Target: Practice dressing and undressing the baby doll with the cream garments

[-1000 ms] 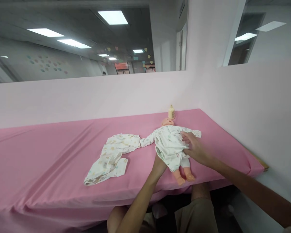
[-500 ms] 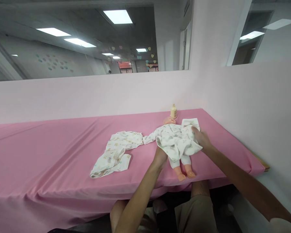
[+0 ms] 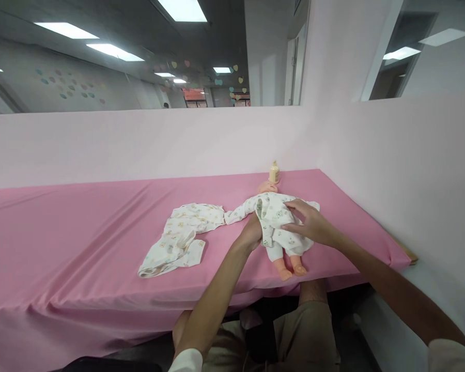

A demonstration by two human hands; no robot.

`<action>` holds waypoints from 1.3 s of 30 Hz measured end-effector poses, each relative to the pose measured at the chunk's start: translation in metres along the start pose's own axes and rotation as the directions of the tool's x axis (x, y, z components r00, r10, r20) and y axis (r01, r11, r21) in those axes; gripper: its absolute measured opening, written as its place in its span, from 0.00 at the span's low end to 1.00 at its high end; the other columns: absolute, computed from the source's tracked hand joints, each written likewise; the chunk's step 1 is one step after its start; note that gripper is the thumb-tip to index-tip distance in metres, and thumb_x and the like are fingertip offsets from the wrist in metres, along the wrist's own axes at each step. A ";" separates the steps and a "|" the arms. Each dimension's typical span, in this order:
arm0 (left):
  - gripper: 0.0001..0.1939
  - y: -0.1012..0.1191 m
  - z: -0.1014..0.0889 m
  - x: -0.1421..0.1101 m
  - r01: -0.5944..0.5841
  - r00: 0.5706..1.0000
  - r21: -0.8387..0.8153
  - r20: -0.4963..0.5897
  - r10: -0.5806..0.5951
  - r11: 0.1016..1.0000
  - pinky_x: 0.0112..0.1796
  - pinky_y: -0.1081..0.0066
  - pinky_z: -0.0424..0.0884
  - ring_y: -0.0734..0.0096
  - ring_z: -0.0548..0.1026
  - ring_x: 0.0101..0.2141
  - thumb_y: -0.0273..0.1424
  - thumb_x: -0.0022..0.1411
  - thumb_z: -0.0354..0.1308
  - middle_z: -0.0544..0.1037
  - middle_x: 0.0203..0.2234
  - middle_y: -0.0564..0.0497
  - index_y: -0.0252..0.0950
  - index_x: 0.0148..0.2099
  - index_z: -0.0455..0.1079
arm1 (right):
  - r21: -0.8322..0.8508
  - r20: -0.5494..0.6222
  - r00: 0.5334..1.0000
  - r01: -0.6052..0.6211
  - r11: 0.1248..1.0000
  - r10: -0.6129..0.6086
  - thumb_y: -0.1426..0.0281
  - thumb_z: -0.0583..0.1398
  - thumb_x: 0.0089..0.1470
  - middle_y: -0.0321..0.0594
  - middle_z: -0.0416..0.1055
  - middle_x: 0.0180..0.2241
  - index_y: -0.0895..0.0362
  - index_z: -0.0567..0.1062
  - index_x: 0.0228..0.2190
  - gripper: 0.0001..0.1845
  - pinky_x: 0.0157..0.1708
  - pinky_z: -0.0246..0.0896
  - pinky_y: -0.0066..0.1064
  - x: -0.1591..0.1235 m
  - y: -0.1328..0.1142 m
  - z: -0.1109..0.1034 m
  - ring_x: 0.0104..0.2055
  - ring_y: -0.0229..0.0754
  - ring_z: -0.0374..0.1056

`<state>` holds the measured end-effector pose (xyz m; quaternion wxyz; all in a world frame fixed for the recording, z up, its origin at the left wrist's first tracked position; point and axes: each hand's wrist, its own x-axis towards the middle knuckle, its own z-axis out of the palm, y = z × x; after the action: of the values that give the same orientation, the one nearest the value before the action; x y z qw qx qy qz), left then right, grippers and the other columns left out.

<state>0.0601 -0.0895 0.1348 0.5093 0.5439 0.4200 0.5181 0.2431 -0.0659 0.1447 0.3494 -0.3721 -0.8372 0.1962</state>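
Note:
A baby doll (image 3: pixel 284 266) lies on its back on the pink cloth-covered table (image 3: pixel 81 222), head toward the wall, bare feet toward me. It wears a white printed garment (image 3: pixel 275 217). My left hand (image 3: pixel 252 231) grips the garment's edge at the doll's left side. My right hand (image 3: pixel 308 223) rests flat on the doll's chest and belly, fingers spread, pressing the fabric down. One sleeve of the garment stretches out to the left.
A second white printed garment (image 3: pixel 176 245) lies crumpled to the left of the doll. A small yellow baby bottle (image 3: pixel 273 172) stands behind the doll's head by the pale pink wall. The table's right end meets the side wall.
My right hand had lifted the garment's right flap away from the doll; now it has laid it across the chest and presses on it. My left hand moved up along the doll's side.

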 end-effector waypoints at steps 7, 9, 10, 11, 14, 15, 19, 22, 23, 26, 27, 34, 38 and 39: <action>0.12 0.011 -0.031 0.003 -0.079 0.991 0.276 0.129 0.045 0.958 0.31 0.72 0.69 0.67 0.72 0.33 0.33 0.52 0.60 0.76 0.31 0.49 0.34 0.39 0.72 | 0.086 -0.197 0.967 -0.146 0.985 0.161 0.69 0.51 0.53 0.36 0.69 0.26 0.55 0.73 0.28 0.11 0.27 0.55 0.28 0.018 -0.004 -0.012 0.28 0.38 0.62; 0.09 0.016 -0.045 0.004 -0.042 0.996 0.408 0.088 0.007 0.912 0.25 0.76 0.65 0.73 0.70 0.28 0.31 0.54 0.57 0.74 0.30 0.51 0.35 0.38 0.71 | 0.170 -0.314 0.918 -0.198 0.965 0.243 0.68 0.51 0.52 0.35 0.67 0.24 0.56 0.72 0.27 0.11 0.24 0.53 0.27 0.024 0.004 -0.025 0.26 0.37 0.60; 0.08 0.019 -0.051 0.005 -0.027 0.998 0.443 0.068 -0.003 0.896 0.23 0.77 0.64 0.75 0.68 0.26 0.31 0.55 0.55 0.73 0.29 0.51 0.35 0.37 0.70 | 0.228 -0.353 0.890 -0.216 0.949 0.287 0.67 0.52 0.51 0.34 0.66 0.23 0.56 0.71 0.26 0.10 0.23 0.52 0.27 0.026 0.008 -0.031 0.24 0.36 0.59; 0.06 0.023 -0.056 0.007 -0.023 0.999 0.459 0.054 -0.002 0.888 0.22 0.77 0.63 0.76 0.68 0.24 0.31 0.55 0.54 0.72 0.28 0.52 0.35 0.36 0.69 | 0.297 -0.366 0.870 -0.227 0.927 0.330 0.66 0.53 0.50 0.33 0.64 0.22 0.56 0.71 0.25 0.10 0.22 0.51 0.26 0.029 0.011 -0.037 0.23 0.36 0.58; 0.05 0.037 -0.062 0.014 -0.056 0.998 0.434 0.043 0.041 0.899 0.23 0.76 0.67 0.76 0.69 0.24 0.29 0.56 0.55 0.70 0.25 0.53 0.36 0.37 0.66 | 0.486 -0.303 0.853 -0.245 0.839 0.425 0.65 0.56 0.48 0.32 0.63 0.20 0.56 0.69 0.24 0.08 0.20 0.51 0.25 0.038 0.017 -0.048 0.21 0.34 0.56; 0.05 0.044 -0.062 0.017 -0.068 0.998 0.420 0.035 0.058 0.905 0.24 0.76 0.68 0.76 0.70 0.24 0.29 0.56 0.55 0.70 0.25 0.52 0.36 0.38 0.66 | 0.524 -0.280 0.852 -0.251 0.814 0.442 0.65 0.56 0.47 0.31 0.63 0.20 0.56 0.69 0.23 0.07 0.20 0.51 0.25 0.040 0.019 -0.051 0.21 0.34 0.56; 0.07 0.075 -0.057 0.033 -0.149 0.986 0.359 -0.011 0.164 0.921 0.26 0.73 0.70 0.76 0.71 0.23 0.26 0.57 0.54 0.70 0.25 0.53 0.36 0.40 0.65 | 0.552 -0.321 0.810 -0.261 0.792 0.491 0.67 0.57 0.46 0.31 0.61 0.19 0.56 0.68 0.22 0.06 0.19 0.51 0.25 0.049 0.023 -0.061 0.21 0.33 0.55; 0.05 0.097 -0.052 0.044 -0.235 0.958 0.326 -0.082 0.276 0.916 0.24 0.75 0.68 0.78 0.69 0.21 0.24 0.56 0.54 0.68 0.23 0.54 0.36 0.37 0.65 | 0.510 -0.349 0.797 -0.280 0.814 0.493 0.69 0.57 0.46 0.33 0.63 0.20 0.57 0.69 0.21 0.06 0.24 0.57 0.27 0.052 0.027 -0.069 0.23 0.33 0.58; 0.04 0.103 -0.049 0.047 -0.252 0.948 0.320 -0.106 0.299 0.913 0.23 0.75 0.67 0.79 0.68 0.20 0.24 0.56 0.54 0.68 0.23 0.54 0.35 0.36 0.65 | 0.488 -0.362 0.796 -0.282 0.826 0.486 0.69 0.57 0.46 0.35 0.66 0.22 0.57 0.70 0.22 0.06 0.27 0.60 0.28 0.052 0.026 -0.070 0.25 0.34 0.61; 0.03 0.116 -0.035 0.051 -0.276 0.938 0.315 -0.119 0.327 0.908 0.21 0.76 0.64 0.80 0.65 0.19 0.25 0.55 0.54 0.68 0.24 0.53 0.35 0.34 0.64 | 0.353 -0.486 0.798 -0.193 0.915 0.356 0.67 0.57 0.50 0.41 0.72 0.35 0.58 0.74 0.30 0.08 0.38 0.64 0.33 0.044 0.008 -0.068 0.35 0.39 0.67; 0.02 0.119 -0.029 0.052 -0.284 0.938 0.318 -0.103 0.331 0.904 0.21 0.76 0.63 0.80 0.65 0.20 0.25 0.55 0.55 0.68 0.24 0.53 0.35 0.34 0.64 | 0.281 -0.521 0.812 -0.127 0.951 0.263 0.67 0.57 0.51 0.41 0.72 0.38 0.57 0.75 0.34 0.10 0.41 0.64 0.34 0.040 -0.002 -0.065 0.39 0.40 0.67; 0.03 0.126 0.013 0.045 -0.320 0.942 0.373 0.028 0.334 0.871 0.22 0.76 0.60 0.80 0.65 0.21 0.24 0.54 0.54 0.69 0.23 0.54 0.35 0.34 0.65 | 0.223 -0.112 0.993 0.068 0.972 -0.044 0.66 0.58 0.54 0.38 0.73 0.39 0.55 0.75 0.38 0.10 0.46 0.63 0.34 0.038 -0.066 -0.045 0.43 0.41 0.69; 0.04 0.125 0.024 0.042 -0.304 0.948 0.410 0.042 0.316 0.860 0.24 0.76 0.62 0.80 0.65 0.21 0.25 0.54 0.55 0.69 0.24 0.55 0.35 0.35 0.66 | 0.295 -0.052 0.994 -0.075 0.953 0.094 0.67 0.60 0.50 0.36 0.72 0.30 0.57 0.73 0.31 0.06 0.32 0.62 0.29 0.048 -0.062 -0.042 0.32 0.38 0.67; 0.05 0.123 0.023 0.043 -0.303 0.950 0.410 0.053 0.309 0.860 0.24 0.76 0.62 0.80 0.66 0.22 0.25 0.54 0.55 0.69 0.24 0.55 0.35 0.35 0.66 | 0.317 -0.056 0.990 -0.106 0.942 0.130 0.67 0.61 0.49 0.35 0.70 0.28 0.57 0.72 0.29 0.06 0.29 0.59 0.28 0.050 -0.058 -0.043 0.30 0.37 0.66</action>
<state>0.0794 -0.0656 0.2635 0.2909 0.6951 0.4322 0.4954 0.2219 -0.0624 0.2299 0.4231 -0.3685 -0.7578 0.3330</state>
